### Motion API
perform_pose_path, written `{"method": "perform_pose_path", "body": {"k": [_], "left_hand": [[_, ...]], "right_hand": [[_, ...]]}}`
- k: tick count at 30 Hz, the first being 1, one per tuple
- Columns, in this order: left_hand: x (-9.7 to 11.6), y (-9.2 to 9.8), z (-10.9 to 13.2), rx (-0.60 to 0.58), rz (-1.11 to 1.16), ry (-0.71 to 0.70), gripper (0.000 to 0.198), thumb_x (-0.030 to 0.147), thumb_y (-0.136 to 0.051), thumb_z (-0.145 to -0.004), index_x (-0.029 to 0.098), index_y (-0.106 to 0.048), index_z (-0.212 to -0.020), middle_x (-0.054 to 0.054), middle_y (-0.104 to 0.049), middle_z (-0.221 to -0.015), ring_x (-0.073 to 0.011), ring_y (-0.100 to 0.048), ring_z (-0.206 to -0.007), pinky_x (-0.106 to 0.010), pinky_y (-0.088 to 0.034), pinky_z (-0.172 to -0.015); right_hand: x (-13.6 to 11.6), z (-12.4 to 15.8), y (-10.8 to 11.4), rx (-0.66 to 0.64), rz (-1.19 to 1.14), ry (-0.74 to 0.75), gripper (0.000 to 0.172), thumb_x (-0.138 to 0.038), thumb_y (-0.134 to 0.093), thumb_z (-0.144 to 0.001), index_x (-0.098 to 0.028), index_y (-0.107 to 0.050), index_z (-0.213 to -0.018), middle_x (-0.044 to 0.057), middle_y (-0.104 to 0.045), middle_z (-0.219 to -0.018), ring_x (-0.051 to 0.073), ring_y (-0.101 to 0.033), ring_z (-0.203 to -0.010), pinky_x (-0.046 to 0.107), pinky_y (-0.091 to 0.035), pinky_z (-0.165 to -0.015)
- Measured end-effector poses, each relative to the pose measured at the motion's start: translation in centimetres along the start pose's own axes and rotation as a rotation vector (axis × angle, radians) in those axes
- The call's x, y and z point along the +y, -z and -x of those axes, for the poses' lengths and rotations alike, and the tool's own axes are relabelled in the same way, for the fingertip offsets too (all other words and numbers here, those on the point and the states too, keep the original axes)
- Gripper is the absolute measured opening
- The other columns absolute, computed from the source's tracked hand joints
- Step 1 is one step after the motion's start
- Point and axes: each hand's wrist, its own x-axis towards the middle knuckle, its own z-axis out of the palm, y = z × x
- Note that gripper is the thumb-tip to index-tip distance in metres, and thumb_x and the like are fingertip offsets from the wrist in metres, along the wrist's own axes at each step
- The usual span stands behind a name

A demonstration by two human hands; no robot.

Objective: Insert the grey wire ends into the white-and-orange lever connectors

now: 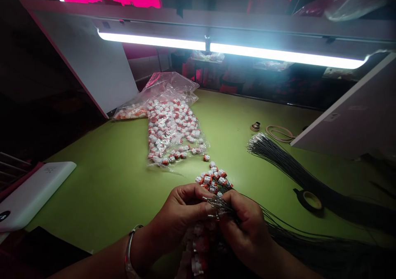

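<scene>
My right hand (244, 221) is closed around a bunch of thin black wires (221, 205) with bare, shiny ends. My left hand (182, 209) pinches at those metal ends between thumb and fingers, just left of the right hand. A small heap of white-and-orange connectors (212, 176) lies right beyond the fingers, some with black wires running to them. More connectors (198, 256) show dimly below the hands. From the right hand, the wires trail off to the right across the green tabletop (117, 180).
A clear plastic bag (175, 126) of connectors lies farther back. At right are another wire bundle (278, 155), a black tape roll (311, 200), a rubber band (280, 133) and a small brass-coloured piece (255, 126). A white device (43, 192) sits left; lit tubes (151, 41) hang above.
</scene>
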Motion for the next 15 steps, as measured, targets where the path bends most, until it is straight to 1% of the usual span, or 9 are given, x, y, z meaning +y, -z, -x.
{"method": "perform_pose_path", "body": {"k": [3, 5, 8, 10, 11, 13, 15], "left_hand": [[0.2, 0.2, 0.0, -0.001, -0.035, -0.009, 0.016, 0.020, -0.087, -0.067, 0.016, -0.073, -0.073, -0.002, -0.072, -0.071, -0.0123, -0.064, -0.061, -0.023, -0.051, -0.061], [0.6, 0.5, -0.1, -0.005, -0.120, -0.080, 0.014, 0.020, -0.085, -0.070, 0.016, -0.073, -0.075, -0.002, -0.071, -0.074, -0.0128, -0.063, -0.066, -0.024, -0.051, -0.065], [1.7, 1.1, -0.3, -0.064, -0.328, -0.209, 0.011, 0.023, -0.082, -0.074, 0.017, -0.073, -0.077, -0.003, -0.067, -0.078, -0.0145, -0.060, -0.073, -0.025, -0.049, -0.069], [2.6, 1.7, -0.7, -0.120, -0.516, -0.278, 0.013, 0.028, -0.077, -0.079, 0.017, -0.073, -0.079, -0.005, -0.067, -0.083, -0.0174, -0.060, -0.079, -0.028, -0.048, -0.073], [3.0, 1.9, -1.1, -0.115, -0.613, -0.316, 0.015, 0.031, -0.075, -0.081, 0.016, -0.073, -0.080, -0.006, -0.067, -0.085, -0.0187, -0.060, -0.081, -0.029, -0.048, -0.074], [3.7, 2.5, -2.3, -0.025, -0.818, -0.405, 0.016, 0.033, -0.071, -0.084, 0.016, -0.072, -0.085, -0.007, -0.066, -0.085, -0.0195, -0.060, -0.079, -0.030, -0.047, -0.072], [4.2, 3.0, -4.1, 0.086, -1.022, -0.499, 0.015, 0.028, -0.067, -0.086, 0.017, -0.072, -0.095, -0.006, -0.066, -0.084, -0.0186, -0.058, -0.073, -0.029, -0.045, -0.067]], "right_hand": [[-0.1, -0.4, 0.3, 0.029, -0.087, -0.039, 0.017, -0.024, -0.054, -0.092, -0.020, -0.055, -0.076, -0.001, -0.054, -0.066, 0.014, -0.047, -0.059, 0.026, -0.038, -0.056], [0.0, -0.8, 0.6, 0.119, -0.140, -0.069, 0.020, -0.029, -0.054, -0.095, -0.019, -0.059, -0.078, -0.001, -0.054, -0.068, 0.015, -0.047, -0.062, 0.026, -0.040, -0.058], [0.2, -1.5, 1.3, 0.282, -0.210, -0.120, 0.023, -0.036, -0.059, -0.093, -0.020, -0.061, -0.076, -0.001, -0.055, -0.068, 0.016, -0.049, -0.062, 0.026, -0.041, -0.058], [0.2, -1.9, 1.7, 0.317, -0.262, -0.147, 0.028, -0.039, -0.062, -0.092, -0.020, -0.061, -0.071, -0.001, -0.056, -0.067, 0.016, -0.050, -0.063, 0.026, -0.042, -0.059], [0.2, -2.1, 1.8, 0.308, -0.287, -0.157, 0.029, -0.040, -0.063, -0.091, -0.020, -0.061, -0.069, -0.001, -0.056, -0.066, 0.016, -0.050, -0.063, 0.026, -0.042, -0.059], [0.2, -2.4, 1.9, 0.282, -0.338, -0.191, 0.029, -0.041, -0.065, -0.090, -0.019, -0.064, -0.070, -0.001, -0.053, -0.063, 0.015, -0.048, -0.062, 0.025, -0.041, -0.058], [0.1, -2.5, 1.8, 0.255, -0.404, -0.246, 0.026, -0.041, -0.068, -0.088, -0.018, -0.067, -0.077, -0.003, -0.049, -0.060, 0.013, -0.043, -0.058, 0.024, -0.038, -0.055]]}}
